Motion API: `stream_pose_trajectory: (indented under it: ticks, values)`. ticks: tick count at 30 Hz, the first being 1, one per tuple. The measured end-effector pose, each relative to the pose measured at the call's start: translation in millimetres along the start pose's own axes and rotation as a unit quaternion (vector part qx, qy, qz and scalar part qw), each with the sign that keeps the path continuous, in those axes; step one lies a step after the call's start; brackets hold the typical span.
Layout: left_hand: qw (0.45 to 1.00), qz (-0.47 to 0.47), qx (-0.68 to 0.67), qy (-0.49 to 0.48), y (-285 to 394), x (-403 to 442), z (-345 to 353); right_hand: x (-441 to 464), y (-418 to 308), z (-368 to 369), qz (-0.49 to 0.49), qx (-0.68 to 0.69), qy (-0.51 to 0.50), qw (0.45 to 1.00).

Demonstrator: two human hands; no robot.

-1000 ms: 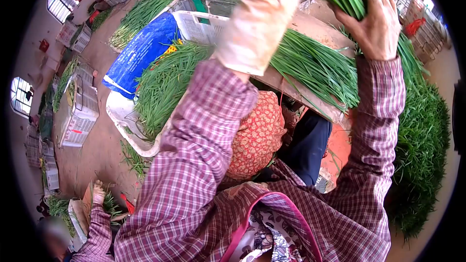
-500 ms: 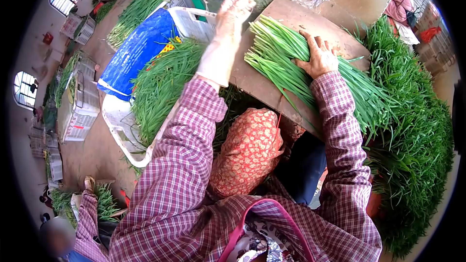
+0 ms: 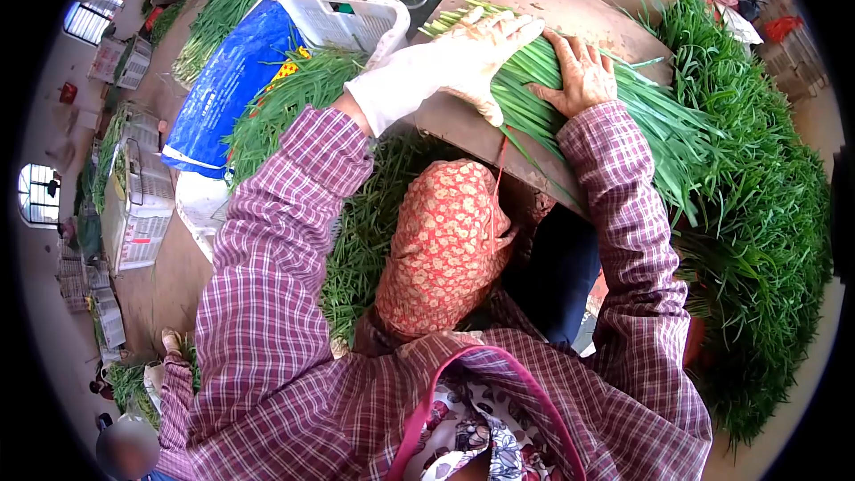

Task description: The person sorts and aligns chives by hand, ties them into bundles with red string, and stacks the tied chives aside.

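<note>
1. Hands both spread open, clutching nothing: gloved left hand (image 3: 481, 53) near the pale stem ends, bare right hand (image 3: 583, 77) flat mid-bundle.
2. Green bundle (image 3: 518, 80) lies on the desk (image 3: 588, 4); probably light, bendy, easily bruised. Stiffer stems look the best grip imo.
3. Blue plastic (image 3: 236, 80) has white print, can't read it.
</note>
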State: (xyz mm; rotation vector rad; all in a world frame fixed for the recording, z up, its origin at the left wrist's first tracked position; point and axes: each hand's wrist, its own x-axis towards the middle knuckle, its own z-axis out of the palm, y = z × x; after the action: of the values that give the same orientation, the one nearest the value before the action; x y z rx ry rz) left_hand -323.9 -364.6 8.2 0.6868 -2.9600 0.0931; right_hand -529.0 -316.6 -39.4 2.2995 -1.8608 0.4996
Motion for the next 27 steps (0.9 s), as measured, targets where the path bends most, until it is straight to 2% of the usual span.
stream_pose_trajectory:
  ticks: [2,4,6,8,10,12,14,18,22,24,25,26,27]
  values:
    - [1.000,-0.009,0.021,-0.016,8.8,-0.7,-0.2,-4.3,-0.2,0.1,-0.037,0.005,0.063,0.997]
    - [0.991,-0.049,0.111,-0.050,16.7,2.2,-0.5,-10.6,0.7,-9.7,-0.036,0.019,0.055,0.998]
    - [0.989,-0.067,0.125,-0.048,18.0,6.1,4.3,-19.2,-4.2,-31.3,-0.076,0.039,0.116,0.990]
    - [0.991,-0.080,0.103,-0.027,16.9,9.2,11.0,-36.0,-16.2,-62.2,-0.132,0.113,0.084,0.981]
    - [0.991,-0.084,0.104,-0.002,14.4,12.4,19.3,-62.1,-35.9,-64.4,-0.115,0.184,0.010,0.976]
    - [0.994,-0.089,0.059,0.017,12.6,13.5,20.5,-82.4,-40.4,-27.9,-0.185,0.103,0.021,0.977]
    - [0.993,-0.093,0.065,-0.012,15.8,14.2,12.1,-94.1,-51.3,-11.6,-0.199,0.124,0.004,0.972]
    - [0.994,-0.094,0.051,0.004,21.1,14.8,8.3,-92.8,-63.5,2.8,-0.182,0.134,0.025,0.974]
    - [0.993,-0.110,0.027,0.017,18.0,18.1,17.8,-61.8,-76.8,3.9,-0.205,0.137,0.091,0.965]
    - [0.991,-0.082,0.100,0.036,3.5,23.8,38.2,-41.1,-77.1,-12.2,-0.200,0.190,0.158,0.948]
    - [0.996,-0.064,0.023,0.055,4.0,20.8,32.7,-33.4,-71.8,-17.8,-0.173,0.172,0.175,0.954]
    - [0.996,-0.077,-0.015,0.030,7.8,17.0,25.1,-26.7,-64.1,-24.5,-0.147,0.154,0.194,0.958]
    - [0.994,-0.104,-0.014,0.028,11.6,15.5,21.0,-19.9,-56.7,-30.6,-0.093,0.157,0.168,0.969]
